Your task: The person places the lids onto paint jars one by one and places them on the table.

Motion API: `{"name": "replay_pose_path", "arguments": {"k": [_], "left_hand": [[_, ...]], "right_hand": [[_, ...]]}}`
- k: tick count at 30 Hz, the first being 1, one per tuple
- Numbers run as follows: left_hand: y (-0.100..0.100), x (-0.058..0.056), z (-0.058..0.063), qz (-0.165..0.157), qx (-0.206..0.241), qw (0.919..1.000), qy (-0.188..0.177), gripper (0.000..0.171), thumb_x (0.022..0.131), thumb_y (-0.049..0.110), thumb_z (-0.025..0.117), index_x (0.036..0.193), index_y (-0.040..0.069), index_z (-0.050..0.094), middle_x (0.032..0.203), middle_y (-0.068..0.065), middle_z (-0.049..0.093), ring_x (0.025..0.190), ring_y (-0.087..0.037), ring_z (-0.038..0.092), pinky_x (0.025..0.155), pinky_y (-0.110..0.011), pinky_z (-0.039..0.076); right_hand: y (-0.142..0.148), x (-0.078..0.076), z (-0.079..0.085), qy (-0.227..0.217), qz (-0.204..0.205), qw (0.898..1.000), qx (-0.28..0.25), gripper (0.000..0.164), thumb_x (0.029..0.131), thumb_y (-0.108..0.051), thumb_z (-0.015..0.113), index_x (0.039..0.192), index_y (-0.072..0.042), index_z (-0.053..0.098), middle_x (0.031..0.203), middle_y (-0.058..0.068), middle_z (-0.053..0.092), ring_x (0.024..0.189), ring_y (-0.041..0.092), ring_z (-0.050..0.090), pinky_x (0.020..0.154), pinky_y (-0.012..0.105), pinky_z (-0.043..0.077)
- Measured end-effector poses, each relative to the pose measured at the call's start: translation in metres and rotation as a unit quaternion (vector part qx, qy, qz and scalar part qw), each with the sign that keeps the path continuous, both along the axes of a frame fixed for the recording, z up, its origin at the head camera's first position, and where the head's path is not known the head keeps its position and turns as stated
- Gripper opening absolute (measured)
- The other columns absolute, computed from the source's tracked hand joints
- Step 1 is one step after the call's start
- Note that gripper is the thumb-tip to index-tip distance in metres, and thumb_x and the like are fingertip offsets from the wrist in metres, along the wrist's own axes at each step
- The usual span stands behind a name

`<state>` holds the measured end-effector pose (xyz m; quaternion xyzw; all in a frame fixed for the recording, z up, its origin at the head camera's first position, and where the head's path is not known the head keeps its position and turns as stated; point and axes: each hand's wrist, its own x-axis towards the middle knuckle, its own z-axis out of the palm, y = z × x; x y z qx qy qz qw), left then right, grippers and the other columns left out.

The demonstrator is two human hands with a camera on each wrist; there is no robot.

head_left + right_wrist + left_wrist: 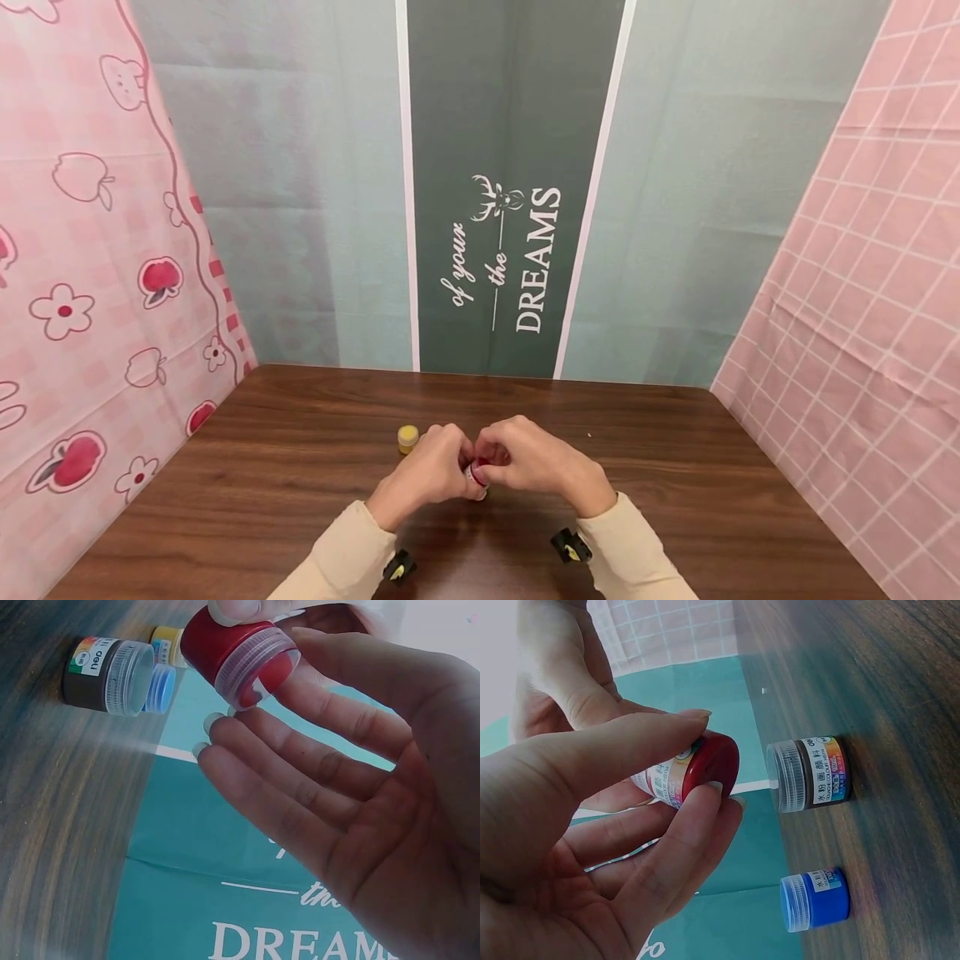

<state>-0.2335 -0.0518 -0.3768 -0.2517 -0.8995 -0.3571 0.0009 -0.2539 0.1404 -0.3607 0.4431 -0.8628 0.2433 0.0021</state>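
A small paint jar of red paint with a clear ribbed lid is held above the wooden table between both hands. My left hand pinches the red jar at its body, thumb on one side and fingertips at its base. At the lid end, the thumb and index finger of my right hand pinch the lid, while the other fingers extend past it. Seen from the head, the left hand and right hand meet over the jar, covering most of it.
A dark paint jar and a blue one stand upright on the table close by the hands. The yellow jar stands just left of the left hand. Cloth hangings border the table behind and at both sides.
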Motion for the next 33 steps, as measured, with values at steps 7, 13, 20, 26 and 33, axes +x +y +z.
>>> {"name": "replay_pose_path", "arguments": {"k": [7,13,20,26,33], "left_hand": [[0.0005,0.0008,0.0006,0.002,0.0,0.9999,-0.014,0.02,0.07,0.012,0.091,0.067,0.014,0.071,0.054,0.009,0.058,0.05,-0.003,0.047,0.046,-0.02,0.037],[0.0007,0.0009,0.0014,0.003,-0.001,0.9998,-0.018,0.018,0.069,0.013,0.092,0.071,0.012,0.074,0.056,0.008,0.063,0.052,-0.004,0.05,0.048,-0.021,0.043],[0.0003,0.0018,0.0014,0.0,0.005,1.0,-0.002,0.019,0.067,0.011,0.094,0.069,0.011,0.075,0.057,0.008,0.066,0.052,-0.003,0.05,0.049,-0.02,0.044],[0.0001,0.0025,0.0016,-0.004,0.01,0.9999,0.002,0.02,0.067,0.01,0.094,0.068,0.011,0.074,0.056,0.007,0.066,0.051,-0.002,0.049,0.048,-0.019,0.042],[0.0006,0.0014,0.0008,-0.001,0.008,1.0,-0.005,0.02,0.069,0.011,0.093,0.067,0.013,0.073,0.055,0.009,0.064,0.05,-0.002,0.048,0.046,-0.02,0.04]], "right_hand": [[0.0012,-0.0001,0.0003,0.02,0.007,1.0,-0.003,0.006,0.09,-0.01,0.076,0.094,-0.008,0.074,0.091,0.004,0.074,0.083,0.015,0.072,0.076,0.026,0.06],[0.0022,0.001,0.001,0.023,0.011,1.0,-0.003,0.012,0.085,-0.005,0.079,0.095,-0.009,0.074,0.09,0.004,0.072,0.085,0.017,0.071,0.077,0.026,0.06],[0.0026,0.0024,0.0028,0.005,0.021,1.0,-0.014,0.019,0.08,0.002,0.081,0.096,-0.007,0.073,0.092,0.004,0.07,0.087,0.012,0.069,0.08,0.026,0.061],[0.002,0.0034,0.0026,-0.012,0.019,1.0,-0.012,0.019,0.082,0.004,0.079,0.097,-0.006,0.073,0.093,0.005,0.069,0.088,0.01,0.07,0.08,0.026,0.061],[0.0017,0.0021,0.0008,0.01,0.021,1.0,-0.015,0.014,0.084,0.001,0.078,0.095,-0.007,0.073,0.09,0.004,0.071,0.082,0.012,0.07,0.076,0.025,0.06]]}}
